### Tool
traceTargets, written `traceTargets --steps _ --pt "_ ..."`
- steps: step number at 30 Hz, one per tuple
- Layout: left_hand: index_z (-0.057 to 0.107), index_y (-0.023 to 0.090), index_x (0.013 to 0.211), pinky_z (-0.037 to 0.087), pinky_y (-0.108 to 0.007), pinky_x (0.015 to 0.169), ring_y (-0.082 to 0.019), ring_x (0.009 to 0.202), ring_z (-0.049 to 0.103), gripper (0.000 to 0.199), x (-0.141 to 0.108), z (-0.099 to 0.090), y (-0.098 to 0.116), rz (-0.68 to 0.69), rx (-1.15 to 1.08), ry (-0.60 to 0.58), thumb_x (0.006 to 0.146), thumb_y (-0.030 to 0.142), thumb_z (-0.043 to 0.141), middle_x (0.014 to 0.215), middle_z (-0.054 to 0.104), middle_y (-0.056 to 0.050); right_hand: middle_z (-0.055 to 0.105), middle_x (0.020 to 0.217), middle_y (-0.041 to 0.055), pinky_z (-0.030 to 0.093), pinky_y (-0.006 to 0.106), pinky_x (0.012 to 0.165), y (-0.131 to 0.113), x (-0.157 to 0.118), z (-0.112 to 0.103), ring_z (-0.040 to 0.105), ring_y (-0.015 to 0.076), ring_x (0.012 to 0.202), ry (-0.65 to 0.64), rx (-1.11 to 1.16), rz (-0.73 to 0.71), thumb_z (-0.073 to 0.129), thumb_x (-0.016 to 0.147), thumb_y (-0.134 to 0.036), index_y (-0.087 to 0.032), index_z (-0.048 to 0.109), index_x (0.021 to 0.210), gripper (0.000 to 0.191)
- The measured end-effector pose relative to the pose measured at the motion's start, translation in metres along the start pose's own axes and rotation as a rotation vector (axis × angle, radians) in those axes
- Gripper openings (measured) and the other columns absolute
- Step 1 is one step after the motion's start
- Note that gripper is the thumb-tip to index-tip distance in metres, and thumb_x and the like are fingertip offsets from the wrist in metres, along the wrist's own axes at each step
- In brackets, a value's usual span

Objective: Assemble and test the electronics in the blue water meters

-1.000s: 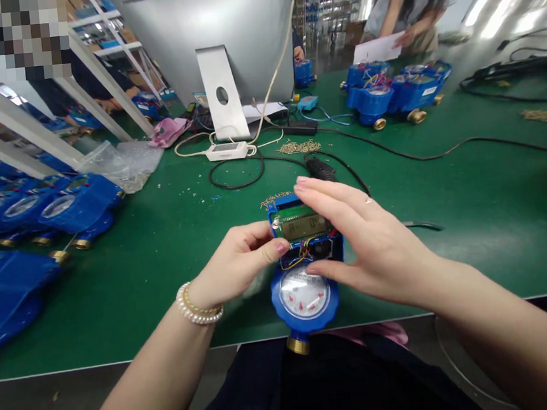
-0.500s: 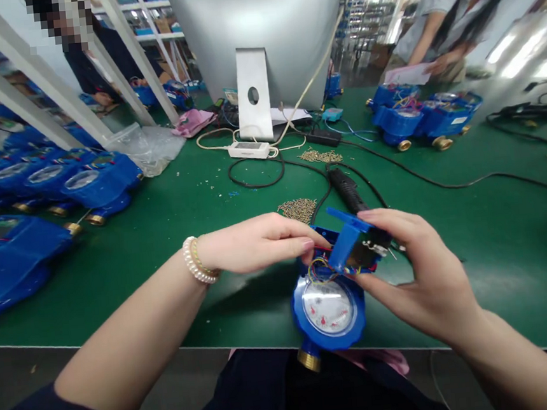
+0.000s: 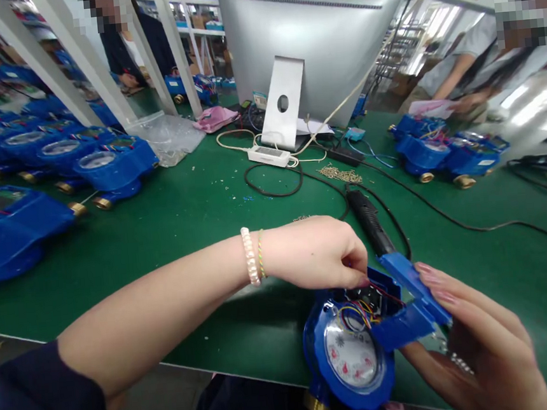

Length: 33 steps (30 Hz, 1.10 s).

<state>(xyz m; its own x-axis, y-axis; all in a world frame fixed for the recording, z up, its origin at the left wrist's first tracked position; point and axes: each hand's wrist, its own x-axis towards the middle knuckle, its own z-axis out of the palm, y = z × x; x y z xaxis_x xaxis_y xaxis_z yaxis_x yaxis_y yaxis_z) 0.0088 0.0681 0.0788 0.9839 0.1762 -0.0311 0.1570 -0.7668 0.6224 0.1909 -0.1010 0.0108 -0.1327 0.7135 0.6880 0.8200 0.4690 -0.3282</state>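
Note:
A blue water meter (image 3: pixel 308 336) with a round dial (image 3: pixel 351 351) and a brass pipe end (image 3: pixel 317 406) rests at the table's front edge. My left hand (image 3: pixel 320 252) reaches over its open housing, fingertips pinched at thin dark-red wires (image 3: pixel 387 294). Yellow and blue wires (image 3: pixel 353 316) loop beside the dial. My right hand (image 3: pixel 486 333) grips a blue plastic cover (image 3: pixel 408 324), tilted up beside the housing, its inner side turned towards my palm. The wires run between housing and cover. Part of the housing is hidden by my left fingers.
A black electric screwdriver (image 3: pixel 371 222) lies just beyond the meter. Small screws (image 3: pixel 340 174) lie in piles. Rows of blue meters (image 3: pixel 112 171) stand left, more (image 3: pixel 470 153) at right. Cables (image 3: pixel 436 206) cross the green table before a monitor (image 3: pixel 301 36). Two people are beyond.
The view has shifted, with the meter lower in it. My left hand has turned downward, fingertips now deeper at the housing. My right hand has tipped the cover, its outer face now towards me.

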Motion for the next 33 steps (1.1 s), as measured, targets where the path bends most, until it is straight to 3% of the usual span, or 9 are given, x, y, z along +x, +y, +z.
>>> traceTargets --steps 8,17,24,26,29,33 --pt "0.073 0.013 0.075 0.036 -0.019 0.053 -0.009 0.055 0.054 0.016 -0.004 -0.001 0.003 0.044 -0.059 -0.003 0.083 0.021 0.061 0.063 0.068 0.0 0.051 0.132 0.0089 0.049 0.039 0.097 -0.01 0.009 -0.008 0.054 0.0258 0.114 -0.132 -0.134 0.014 0.07 0.074 -0.015 -0.023 0.039 0.139 0.071" --pt "0.071 0.014 0.076 0.04 -0.017 0.05 -0.009 0.054 0.059 0.012 0.0 0.004 -0.011 -0.058 -0.242 -0.078 0.077 0.018 0.06 0.062 0.067 0.001 0.059 0.115 0.0094 0.053 0.033 0.085 -0.01 0.024 -0.01 0.061 0.0239 0.1 -0.267 -0.144 0.212 0.065 0.081 -0.034 -0.019 0.049 0.128 0.052" --pt "0.07 0.014 0.079 0.042 -0.018 0.053 -0.01 0.057 0.059 0.011 0.001 -0.002 -0.016 -0.002 -0.277 -0.134 0.079 0.017 0.06 0.066 0.066 0.001 0.061 0.112 0.0092 0.055 0.031 0.079 -0.009 0.032 -0.014 0.063 0.0227 0.097 -0.316 -0.153 0.205 0.065 0.08 -0.039 -0.02 0.051 0.126 0.052" --pt "0.071 0.015 0.079 0.041 -0.02 0.059 -0.011 0.062 0.059 0.009 0.0 -0.002 -0.017 0.092 -0.183 -0.11 0.08 0.017 0.061 0.07 0.069 0.0 0.061 0.112 0.0092 0.055 0.033 0.08 -0.009 0.031 -0.014 0.063 0.0235 0.097 -0.32 -0.146 0.221 0.065 0.079 -0.039 -0.021 0.051 0.126 0.052" --pt "0.071 0.019 0.077 0.041 -0.027 0.071 -0.016 0.073 0.06 0.008 -0.003 0.001 -0.018 0.243 0.024 0.026 0.081 0.02 0.064 0.073 0.071 -0.002 0.061 0.114 0.0092 0.054 0.035 0.084 -0.007 0.028 -0.013 0.062 0.025 0.1 -0.308 -0.114 0.272 0.067 0.078 -0.038 -0.022 0.051 0.126 0.053" --pt "0.071 0.016 0.075 0.043 -0.029 0.079 -0.021 0.087 0.061 0.009 -0.007 0.013 -0.022 0.295 0.056 0.155 0.08 0.019 0.065 0.077 0.071 -0.008 0.059 0.117 0.0094 0.051 0.037 0.088 -0.006 0.019 -0.009 0.06 0.0254 0.104 -0.269 -0.024 0.338 0.068 0.078 -0.034 -0.023 0.049 0.127 0.053"
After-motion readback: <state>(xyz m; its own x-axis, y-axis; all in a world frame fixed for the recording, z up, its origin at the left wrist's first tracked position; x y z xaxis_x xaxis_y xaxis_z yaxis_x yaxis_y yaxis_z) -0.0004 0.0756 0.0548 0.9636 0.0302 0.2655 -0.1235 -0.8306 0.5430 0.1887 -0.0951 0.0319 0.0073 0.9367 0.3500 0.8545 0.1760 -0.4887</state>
